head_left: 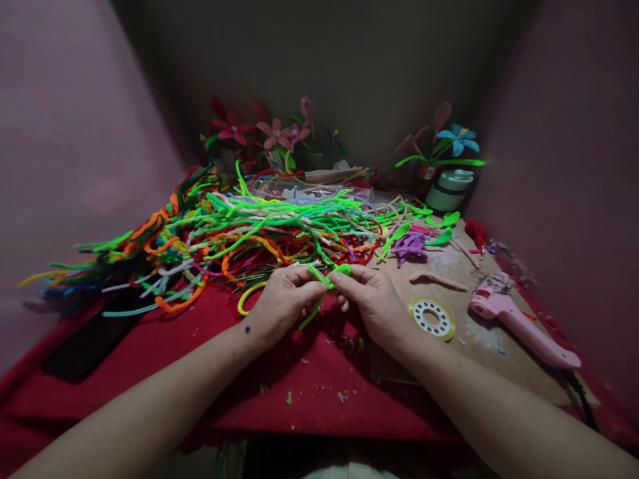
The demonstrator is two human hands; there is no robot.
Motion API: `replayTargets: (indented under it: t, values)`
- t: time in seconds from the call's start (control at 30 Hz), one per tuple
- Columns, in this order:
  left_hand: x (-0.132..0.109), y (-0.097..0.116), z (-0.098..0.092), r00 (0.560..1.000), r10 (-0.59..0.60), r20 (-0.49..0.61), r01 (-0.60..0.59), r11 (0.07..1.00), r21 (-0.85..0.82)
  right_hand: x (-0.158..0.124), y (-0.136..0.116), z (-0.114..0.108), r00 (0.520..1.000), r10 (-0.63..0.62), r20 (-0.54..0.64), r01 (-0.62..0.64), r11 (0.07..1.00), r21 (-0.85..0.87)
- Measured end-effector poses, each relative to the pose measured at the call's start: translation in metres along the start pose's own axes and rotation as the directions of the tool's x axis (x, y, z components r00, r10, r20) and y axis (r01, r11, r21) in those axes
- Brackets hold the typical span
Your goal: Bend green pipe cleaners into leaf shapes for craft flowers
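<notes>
Both of my hands meet over the near side of the red-covered table, pinching one bright green pipe cleaner (pixel 341 269). My left hand (pixel 289 293) is closed on its left part, where one end sticks up and another hangs down below the fingers. With thumb and fingers together, my right hand (pixel 372 299) grips the looped, leaf-like part. The exact crossing point between the fingertips is partly hidden. Just beyond my hands lies a big heap of multicoloured pipe cleaners (pixel 279 219), mostly green, orange and white.
On a wooden board (pixel 479 346) at right lie a pink glue gun (pixel 524 326), a tape roll (pixel 432 318), a purple bundle (pixel 410 247) and green leaf shapes (pixel 442 237). Pipe-cleaner flowers (pixel 277 133) and a pale green lidded jar (pixel 449 191) stand behind. A dark flat object (pixel 90 342) lies left.
</notes>
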State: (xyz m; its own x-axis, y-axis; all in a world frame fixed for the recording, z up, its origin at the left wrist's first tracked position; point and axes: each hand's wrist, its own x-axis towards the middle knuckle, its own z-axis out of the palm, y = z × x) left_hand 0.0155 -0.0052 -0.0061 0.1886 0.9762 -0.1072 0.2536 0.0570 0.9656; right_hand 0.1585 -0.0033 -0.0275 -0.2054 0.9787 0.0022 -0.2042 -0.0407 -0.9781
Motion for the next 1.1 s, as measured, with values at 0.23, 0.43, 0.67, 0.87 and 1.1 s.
replayTargets:
  t: [0.23,0.43,0.67,0.87,1.1]
  values:
    - [0.005,-0.003,-0.003,0.996,0.076,0.046,-0.079,0.994,0.073,0.004,0.001,-0.002,0.999,0.021,-0.043,-0.019,0.999,0.046]
    - [0.007,-0.002,-0.002,0.992,0.125,0.013,-0.126,0.99,0.062,0.006,0.006,-0.004,0.999,0.033,-0.01,-0.031,0.986,0.165]
    - [0.005,-0.004,0.002,0.988,0.152,-0.04,-0.147,0.984,0.098,0.01,0.009,-0.005,0.998,0.018,-0.066,-0.007,0.987,0.159]
    - [0.004,-0.007,0.002,0.986,0.162,-0.026,-0.159,0.984,0.083,0.011,0.013,-0.004,1.0,-0.013,-0.006,0.014,0.985,0.172]
    - [0.003,-0.005,-0.001,0.977,0.215,-0.003,-0.213,0.969,0.124,0.011,0.014,-0.002,0.999,-0.04,0.018,0.034,0.962,0.27]
